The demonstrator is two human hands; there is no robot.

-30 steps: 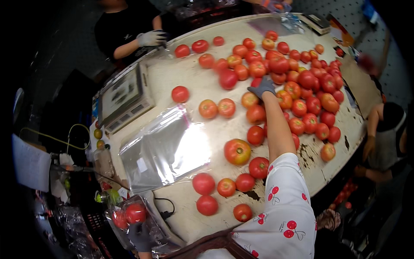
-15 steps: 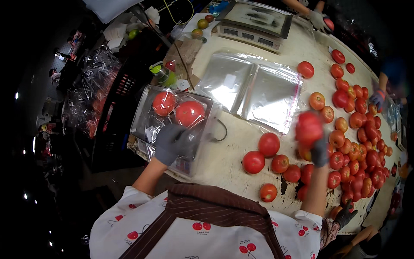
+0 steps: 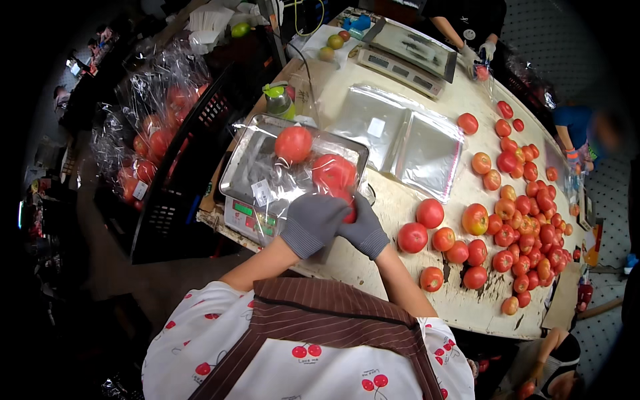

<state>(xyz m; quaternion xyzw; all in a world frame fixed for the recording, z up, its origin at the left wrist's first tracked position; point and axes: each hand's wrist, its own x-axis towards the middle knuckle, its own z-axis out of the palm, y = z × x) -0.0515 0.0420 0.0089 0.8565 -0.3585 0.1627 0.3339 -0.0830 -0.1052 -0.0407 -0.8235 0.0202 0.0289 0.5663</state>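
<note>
My left hand [image 3: 311, 223], in a grey glove, is closed on the near end of a clear bag [image 3: 280, 187] lying on a steel tray [image 3: 236, 157]. My right hand [image 3: 362, 227], also gloved in grey, grips a red tomato [image 3: 345, 209] at the bag's near end, right against my left hand; its fingertips are partly hidden. Two more tomatoes show in the bag, one at the far end [image 3: 293, 145], another [image 3: 332, 172] nearer my hands. The tray rests on a scale [image 3: 240, 219] with a green display.
Stacked clear bags [image 3: 423, 157], many loose tomatoes [image 3: 475, 219], a second scale [image 3: 397, 70] and a green spray bottle [image 3: 280, 107] share the table [image 3: 420, 313]. A black crate [image 3: 171, 191] and bagged tomatoes [image 3: 157, 143] stand left. Co-workers [image 3: 453, 20] [image 3: 573, 130] work across and beside the table.
My right hand has swung from the tomato pile to the tray, bringing a tomato to the bag. My left hand now sits higher and further right, closed beside it. The head view has turned left.
</note>
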